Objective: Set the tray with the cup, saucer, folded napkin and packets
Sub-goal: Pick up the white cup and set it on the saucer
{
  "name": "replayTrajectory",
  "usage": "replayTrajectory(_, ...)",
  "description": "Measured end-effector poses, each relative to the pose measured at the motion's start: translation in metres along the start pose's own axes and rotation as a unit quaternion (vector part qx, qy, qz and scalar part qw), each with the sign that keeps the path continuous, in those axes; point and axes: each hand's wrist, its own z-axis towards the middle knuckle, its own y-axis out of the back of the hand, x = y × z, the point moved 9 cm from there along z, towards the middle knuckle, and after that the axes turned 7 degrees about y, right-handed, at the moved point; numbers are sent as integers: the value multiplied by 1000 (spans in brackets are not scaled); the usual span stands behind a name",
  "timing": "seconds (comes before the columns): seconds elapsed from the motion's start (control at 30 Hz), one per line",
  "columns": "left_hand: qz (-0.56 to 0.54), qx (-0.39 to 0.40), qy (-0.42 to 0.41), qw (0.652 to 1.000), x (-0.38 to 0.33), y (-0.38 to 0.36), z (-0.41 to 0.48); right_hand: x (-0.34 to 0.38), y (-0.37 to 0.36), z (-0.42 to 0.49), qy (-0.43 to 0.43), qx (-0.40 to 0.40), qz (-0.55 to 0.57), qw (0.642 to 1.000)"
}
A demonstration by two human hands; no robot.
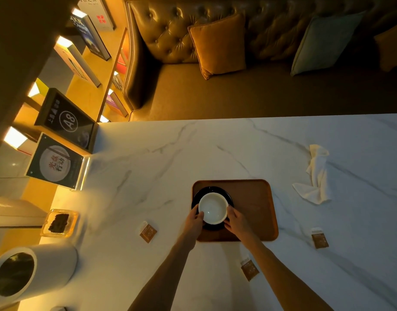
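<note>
A brown tray lies on the white marble table. On its left part sits a black saucer with a white cup on top of it. My left hand grips the cup's left side and my right hand grips its right side. A crumpled white napkin lies unfolded on the table to the right of the tray. Three brown packets lie on the table: one left of the tray, one in front of it, one to the right.
An amber glass ashtray and a white cylindrical pot stand at the table's left edge. Acrylic sign stands rise at the back left. A tufted leather sofa with cushions runs behind the table.
</note>
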Motion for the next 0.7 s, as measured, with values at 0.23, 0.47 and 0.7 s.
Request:
replayTrajectory(0.23, -57, -6, 26, 998, 15, 18, -15, -2, 9, -15, 3, 22, -34, 999)
replayTrajectory(0.47, -43, -28, 29, 998, 42, 58, -45, -9, 39, -70, 92, 30, -255, 962)
replayTrajectory(0.7, 76, -60, -10, 995, 79, 93, -79, -47, 72, -114, 69, 15, -410, 909)
